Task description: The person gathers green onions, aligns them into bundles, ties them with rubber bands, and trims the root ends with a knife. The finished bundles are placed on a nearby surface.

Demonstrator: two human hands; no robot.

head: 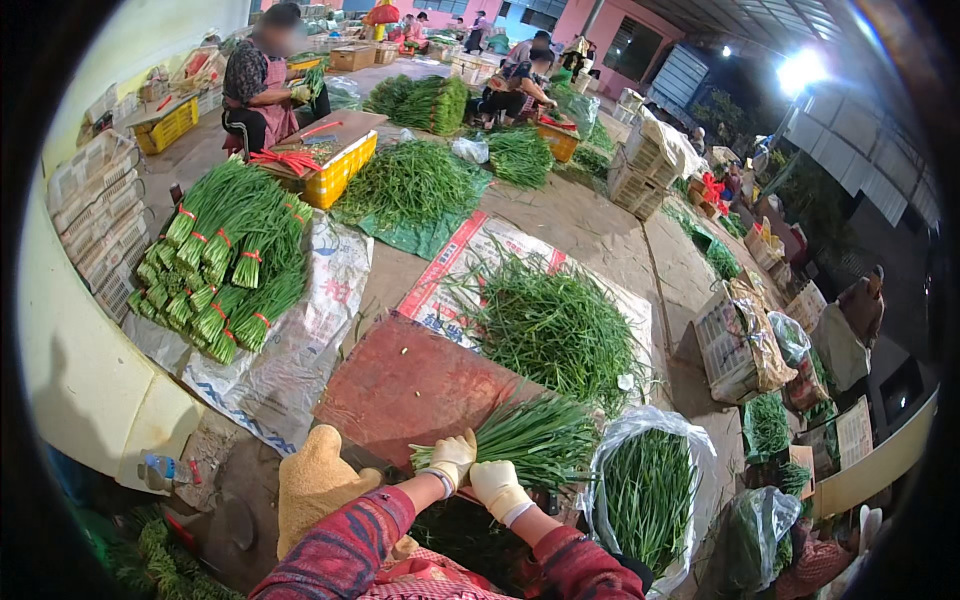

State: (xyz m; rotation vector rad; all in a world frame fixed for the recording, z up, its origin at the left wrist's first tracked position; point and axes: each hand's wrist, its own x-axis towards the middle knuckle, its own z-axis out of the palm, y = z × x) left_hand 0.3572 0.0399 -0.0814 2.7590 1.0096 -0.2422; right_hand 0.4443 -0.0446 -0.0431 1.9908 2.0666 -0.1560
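Note:
A loose bunch of garlic chives lies across the near right corner of a worn red board. My left hand, in a pale work glove, grips the bunch near its white cut ends, which point left. Also gloved, my right hand is closed at the near edge of the same bunch, where the leaves fan out to the right. Its fingertips are partly hidden. Beyond the board, a tangled heap of chives rests on a printed woven sack.
Bundles tied with red bands are stacked on a white sack at left. A clear plastic bag of chives stands by my right side. A seated person works behind a yellow crate. Stacked crates line the left wall.

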